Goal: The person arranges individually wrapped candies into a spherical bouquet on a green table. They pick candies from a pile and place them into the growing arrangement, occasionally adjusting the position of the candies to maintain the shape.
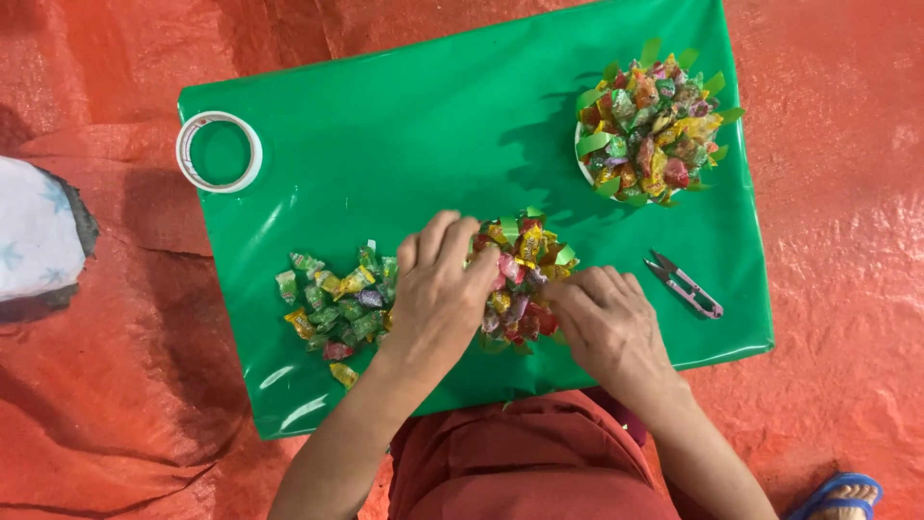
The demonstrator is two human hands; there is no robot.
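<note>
An orange-red tarpaulin [115, 385] covers the floor, creased and shadowed, and on it stands a low table [433, 125] wrapped in glossy green sheet. Near the table's far left corner lies a roll of white tape [218, 151], flat on its side. At the far right corner sits a finished candy cluster [650, 125], a rounded mound of wrapped sweets ringed by green paper tabs on a white base. A small pair of thread snips [685, 285] lies near the right edge, blades pointing up-left, just beside the right hand. A loose heap of wrapped candies [337, 303], mostly green and yellow, lies left of the left hand, touching its wrist side. At the far left of the view a pale patterned cloth [34, 231] is cut off by the frame; a blue sandal [837, 491] shows at the bottom right corner.

Between the hands sits a second candy cluster [525, 279], with red, yellow and pink wrappers and green tabs. The left hand [438, 294] lies over its left side, fingers curled loosely and pressing down on it. The right hand [606, 323] touches its lower right side, fingertips tucked in against the wrappers; whether they pinch a single piece cannot be told.

Much of this cluster is hidden beneath the hands, and its base cannot be seen.
</note>
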